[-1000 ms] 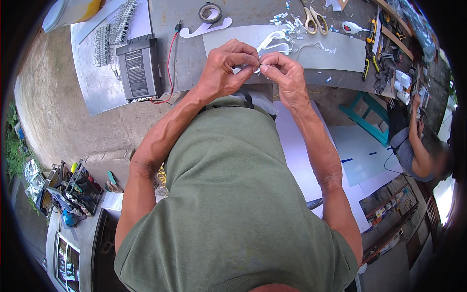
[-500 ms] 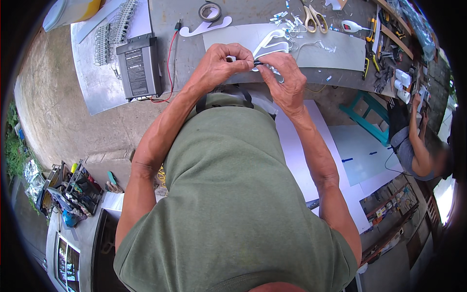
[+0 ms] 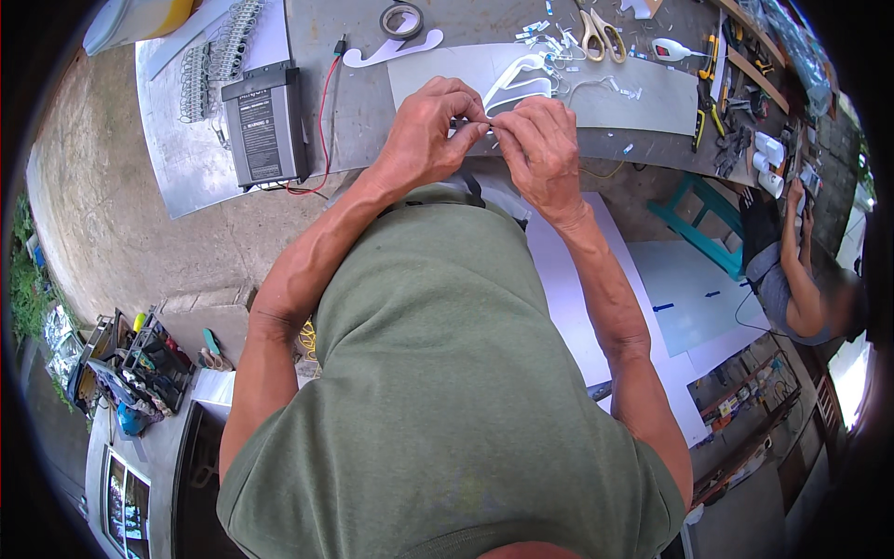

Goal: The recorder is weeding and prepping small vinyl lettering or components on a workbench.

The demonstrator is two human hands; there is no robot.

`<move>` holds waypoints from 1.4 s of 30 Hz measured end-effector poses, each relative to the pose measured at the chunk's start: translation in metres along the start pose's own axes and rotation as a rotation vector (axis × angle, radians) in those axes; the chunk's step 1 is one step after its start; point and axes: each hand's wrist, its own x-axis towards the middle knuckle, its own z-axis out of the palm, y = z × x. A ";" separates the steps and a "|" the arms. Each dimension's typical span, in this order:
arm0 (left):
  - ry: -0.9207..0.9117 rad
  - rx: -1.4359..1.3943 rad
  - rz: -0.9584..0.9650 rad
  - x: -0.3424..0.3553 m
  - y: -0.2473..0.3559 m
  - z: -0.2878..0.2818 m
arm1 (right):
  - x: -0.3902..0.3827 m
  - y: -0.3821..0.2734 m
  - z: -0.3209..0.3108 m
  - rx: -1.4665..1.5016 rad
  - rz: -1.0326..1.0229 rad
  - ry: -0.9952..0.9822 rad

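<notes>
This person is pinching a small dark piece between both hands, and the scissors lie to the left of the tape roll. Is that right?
Not quite: in the head view, the scissors lie to the right of the tape roll. The left hand and right hand do pinch a small dark piece between them.

Cannot make out the small dark piece (image 3: 490, 125), mostly covered by the pinching fingertips of the left hand (image 3: 433, 130) and right hand (image 3: 542, 154). Cannot see the lower end of the white bent strip (image 3: 523, 90) past the hands. See only part of the scissors (image 3: 603, 39) and yellow-filled tub (image 3: 149, 19), cropped at the top. Find the co-worker's head (image 3: 843, 303) blurred.
</notes>
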 end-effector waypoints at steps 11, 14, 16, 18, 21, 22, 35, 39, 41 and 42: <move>-0.031 0.157 0.242 -0.001 -0.002 0.006 | -0.011 0.028 0.000 0.615 0.499 -0.382; -0.071 0.067 0.172 -0.002 -0.011 0.007 | -0.014 0.030 0.001 0.555 0.489 -0.387; -0.091 0.037 0.138 -0.002 -0.014 0.006 | -0.014 0.029 0.001 0.544 0.500 -0.385; -0.152 -0.034 0.051 -0.001 -0.015 0.005 | -0.012 0.028 -0.001 0.443 0.441 -0.379; -0.193 -0.016 0.033 0.000 -0.016 -0.001 | -0.008 0.026 -0.003 0.512 0.474 -0.395; -0.192 -0.015 0.032 0.000 -0.016 -0.002 | -0.006 0.026 -0.004 0.513 0.474 -0.397; -0.266 -0.579 -0.720 0.004 -0.017 -0.007 | -0.005 0.005 0.003 0.136 0.065 -0.101; -0.286 -0.607 -0.754 0.005 -0.019 -0.009 | -0.006 0.005 0.006 0.082 0.034 -0.076; -0.292 -0.597 -0.752 0.004 -0.020 -0.008 | -0.007 0.006 0.006 0.082 0.035 -0.077; -0.297 -0.587 -0.749 0.004 -0.021 -0.008 | -0.006 0.006 0.007 0.082 0.034 -0.076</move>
